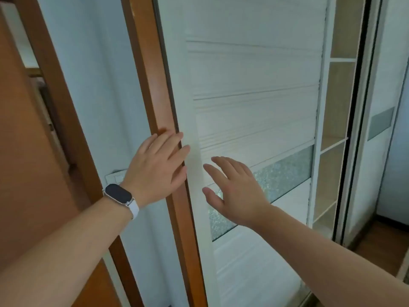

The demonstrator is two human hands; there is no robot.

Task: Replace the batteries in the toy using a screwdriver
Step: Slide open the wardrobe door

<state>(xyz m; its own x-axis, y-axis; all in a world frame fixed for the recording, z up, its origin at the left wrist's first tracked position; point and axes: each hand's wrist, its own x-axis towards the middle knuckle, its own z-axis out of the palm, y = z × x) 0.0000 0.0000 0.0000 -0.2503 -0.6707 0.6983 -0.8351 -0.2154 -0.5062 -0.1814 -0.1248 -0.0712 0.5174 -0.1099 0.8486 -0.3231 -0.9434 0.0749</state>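
Together, left hand, right hand face door.

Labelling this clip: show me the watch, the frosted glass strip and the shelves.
watch (118, 194): head view, on its dark face.
frosted glass strip (285, 175): head view, its bare right part.
shelves (342, 60): head view, upper shelf's front edge.
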